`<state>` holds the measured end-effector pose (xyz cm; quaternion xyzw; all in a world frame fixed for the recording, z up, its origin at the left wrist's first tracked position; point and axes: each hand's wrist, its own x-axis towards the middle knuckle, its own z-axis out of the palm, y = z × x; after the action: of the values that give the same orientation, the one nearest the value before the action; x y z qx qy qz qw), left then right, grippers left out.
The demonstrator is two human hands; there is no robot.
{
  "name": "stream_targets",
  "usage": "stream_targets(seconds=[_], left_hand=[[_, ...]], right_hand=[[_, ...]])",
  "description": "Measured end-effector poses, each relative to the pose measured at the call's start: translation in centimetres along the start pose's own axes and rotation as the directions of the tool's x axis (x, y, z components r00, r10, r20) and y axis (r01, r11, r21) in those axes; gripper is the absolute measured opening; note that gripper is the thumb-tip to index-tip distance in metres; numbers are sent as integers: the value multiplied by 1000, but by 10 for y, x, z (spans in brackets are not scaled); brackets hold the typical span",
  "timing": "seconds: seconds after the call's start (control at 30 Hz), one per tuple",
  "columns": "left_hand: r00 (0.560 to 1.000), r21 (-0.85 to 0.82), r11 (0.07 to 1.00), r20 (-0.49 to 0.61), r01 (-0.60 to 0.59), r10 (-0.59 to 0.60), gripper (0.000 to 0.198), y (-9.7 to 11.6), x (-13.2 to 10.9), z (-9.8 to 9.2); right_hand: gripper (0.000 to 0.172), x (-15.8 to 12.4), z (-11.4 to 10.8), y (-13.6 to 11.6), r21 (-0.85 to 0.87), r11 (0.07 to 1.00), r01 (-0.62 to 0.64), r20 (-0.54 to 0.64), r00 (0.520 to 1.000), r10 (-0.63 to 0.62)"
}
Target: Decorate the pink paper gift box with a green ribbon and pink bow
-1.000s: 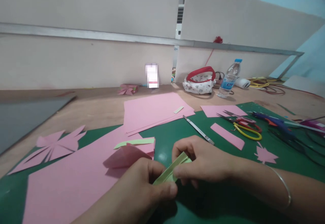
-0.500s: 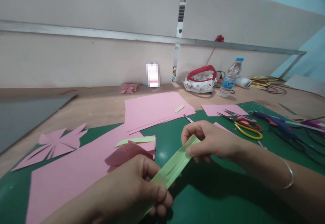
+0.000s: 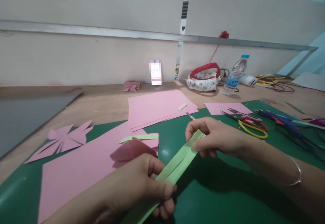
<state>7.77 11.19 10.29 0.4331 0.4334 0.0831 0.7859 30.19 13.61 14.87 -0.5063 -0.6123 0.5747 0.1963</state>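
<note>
Over the green cutting mat (image 3: 223, 197), near the middle of my view, I have a folded green paper strip (image 3: 180, 160) held between both hands. My left hand (image 3: 137, 190) is clenched on the strip's near end, thumb on top and fingers curled beneath. My right hand (image 3: 215, 137) pinches the far end between thumb and fingertips, and a thin bracelet (image 3: 296, 175) sits on that wrist. The strip slants from lower left to upper right with a crease running along its length, and it looks to be held just clear of the mat.

Just left of my left hand lies a large pink sheet (image 3: 81, 173). On that sheet sits a small folded pink piece (image 3: 137, 148) with a green band across its top. Further left, a pink cut-out (image 3: 64, 138) with pointed petals lies half on the mat and half on the table (image 3: 106, 104). Beyond my hands is a stack of pink paper (image 3: 159, 106). To the right of my right hand lie scissors (image 3: 251, 126) with yellow and red handles, and past them a blue glue gun (image 3: 279, 119). A water bottle (image 3: 235, 75) and a red-trimmed pouch (image 3: 203, 79) stand at the back of the table, by the wall.
</note>
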Motion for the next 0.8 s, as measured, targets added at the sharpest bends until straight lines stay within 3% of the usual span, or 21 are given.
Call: stream_targets(seconds=[0.43,0.67,0.8], left_hand=[[996,-23,999,90,28,-26,11,3,-4,-10],[996,-31,999,86,19,-17,5,8,-6,-11],[997,-20,1000,72,6,-5,10,11,-6,-12]], right_hand=[[20,-1,-15,-2,-43,998,40,-74,996,-43],[23,-4,-21,-3,-79,996,41,-113,992,-50],[23,-5,-25,-5,8,996,92,-164,982,-90]])
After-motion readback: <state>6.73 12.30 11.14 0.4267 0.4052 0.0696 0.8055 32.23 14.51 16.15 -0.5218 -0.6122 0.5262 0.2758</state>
